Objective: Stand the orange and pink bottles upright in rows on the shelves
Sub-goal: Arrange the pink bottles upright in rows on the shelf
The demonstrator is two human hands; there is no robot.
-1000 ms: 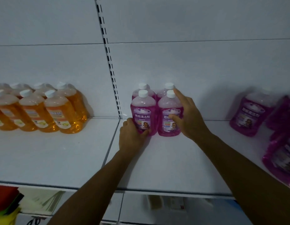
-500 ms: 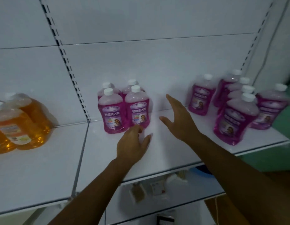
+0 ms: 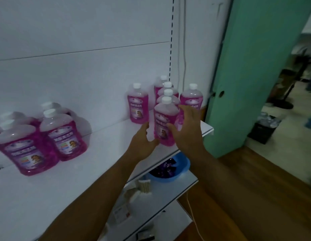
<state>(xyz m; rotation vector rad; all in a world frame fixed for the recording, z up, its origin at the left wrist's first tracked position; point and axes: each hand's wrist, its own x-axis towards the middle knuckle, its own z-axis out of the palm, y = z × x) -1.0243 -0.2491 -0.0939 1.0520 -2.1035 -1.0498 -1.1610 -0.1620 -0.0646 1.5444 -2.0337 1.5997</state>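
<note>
At nine o'clock four pink bottles [image 3: 47, 136] stand squared off, while both spread-fingered hands, left hand [image 3: 142, 141] and right hand [image 3: 187, 129], flank a loose three-o'clock bottle [image 3: 165, 122], several unsorted behind

White wall [image 3: 81, 32], green door [image 3: 252, 66]

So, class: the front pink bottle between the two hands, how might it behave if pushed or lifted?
The front pink bottle looks nearly full, so probably heavy for its size. It is tall on a narrow base, so a high push might tip it. The smooth plastic may slip; both hands, left hand and right hand, seem wise.
</note>
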